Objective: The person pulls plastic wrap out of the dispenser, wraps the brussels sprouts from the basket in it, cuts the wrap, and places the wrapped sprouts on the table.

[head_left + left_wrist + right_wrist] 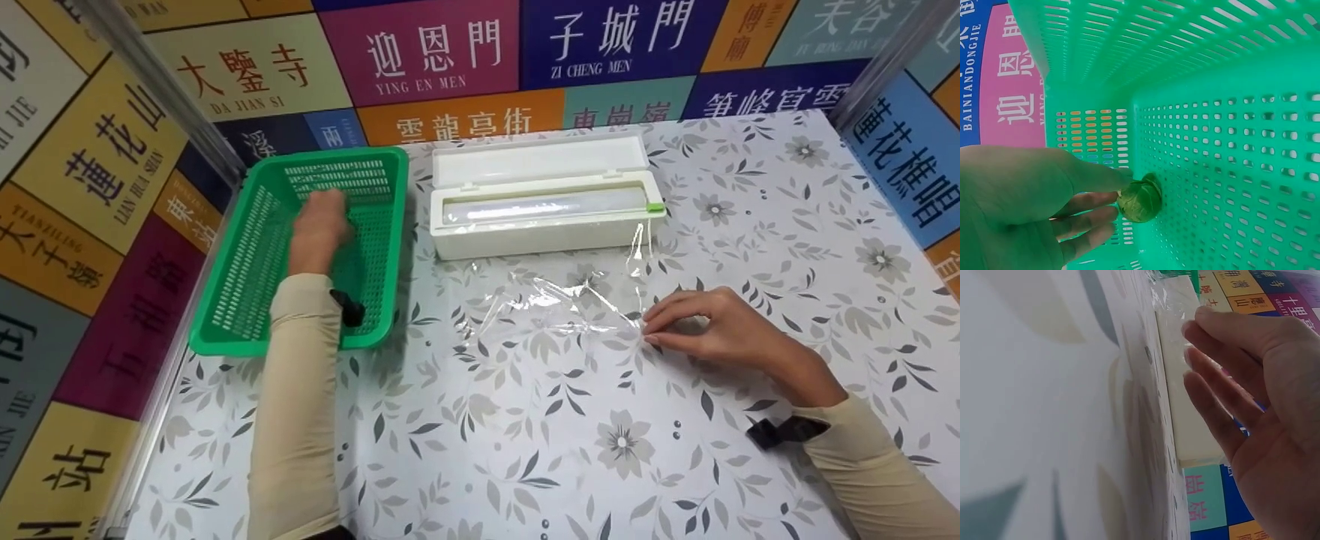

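Left hand (321, 229): pinching a sprout (1140, 202) inside the green basket (397, 247).
Right hand (709, 326): pinching the near right corner of the film (555, 300).
Film: drawn from the box (551, 240) toward the person.
Box: long axis left to right, lid (540, 161) tipped back.
Table (480, 450): flower-and-leaf print.
Walls (442, 52): colourful lettered panels.

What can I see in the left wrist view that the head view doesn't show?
Only the left wrist view shows the round green vegetable at the left hand.
Only the head view shows the right hand, pinching clear film, and the white box.
Both show the left hand, green basket and lettered wall.
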The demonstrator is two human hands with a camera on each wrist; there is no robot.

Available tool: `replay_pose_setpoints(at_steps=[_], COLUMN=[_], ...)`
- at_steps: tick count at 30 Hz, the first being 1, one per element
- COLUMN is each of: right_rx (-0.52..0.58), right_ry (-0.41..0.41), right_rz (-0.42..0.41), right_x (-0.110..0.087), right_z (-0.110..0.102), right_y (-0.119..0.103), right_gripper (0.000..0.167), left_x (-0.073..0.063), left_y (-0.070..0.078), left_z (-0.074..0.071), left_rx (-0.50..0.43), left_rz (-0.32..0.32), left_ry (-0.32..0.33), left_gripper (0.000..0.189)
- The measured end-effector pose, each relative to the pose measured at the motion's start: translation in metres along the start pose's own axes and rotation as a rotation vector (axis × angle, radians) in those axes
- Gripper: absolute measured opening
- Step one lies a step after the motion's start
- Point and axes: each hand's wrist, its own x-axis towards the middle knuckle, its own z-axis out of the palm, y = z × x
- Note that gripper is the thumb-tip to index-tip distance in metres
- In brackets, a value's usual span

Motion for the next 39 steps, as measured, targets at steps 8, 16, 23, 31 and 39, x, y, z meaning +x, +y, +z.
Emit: replay_pose_setpoints(at_steps=[8, 16, 23, 31, 39], right_rx=[0.015, -0.027, -0.071, -0.04, -0.061], right_ry=[0.02, 0.042, 0.035, -0.007, -0.091], right_rz=[0.004, 0.015, 0.048, 0.013, 0.109], right_x=[-0.0026, -0.0026, -0.004, -0.0056, -0.0069], right_z=[0.0021, 0.0035, 0.0028, 0.0013, 0.0018], right_y=[0.0044, 0.004, 0.0005, 0.0049, 0.0058], right_gripper=[0.035, 0.032, 0.031, 0.032, 0.026], left_x=[-0.0024, 0.0031, 0.0047, 0.003, 0.0024], left_y=[-0.0008, -0.0008, -0.0019, -0.0008, -0.0037], left_z=[0.0038, 0.0059, 0.0071, 0.0083, 0.0052], left_rx=[0.008, 0.007, 0.022, 0.008, -0.034], left_rz=[0.015, -0.009, 0.014, 0.043, 0.051], left_ry=[0.005, 0.035, 0.036, 0.03, 0.005], left_gripper=[0.026, 0.039, 0.031, 0.035, 0.041])
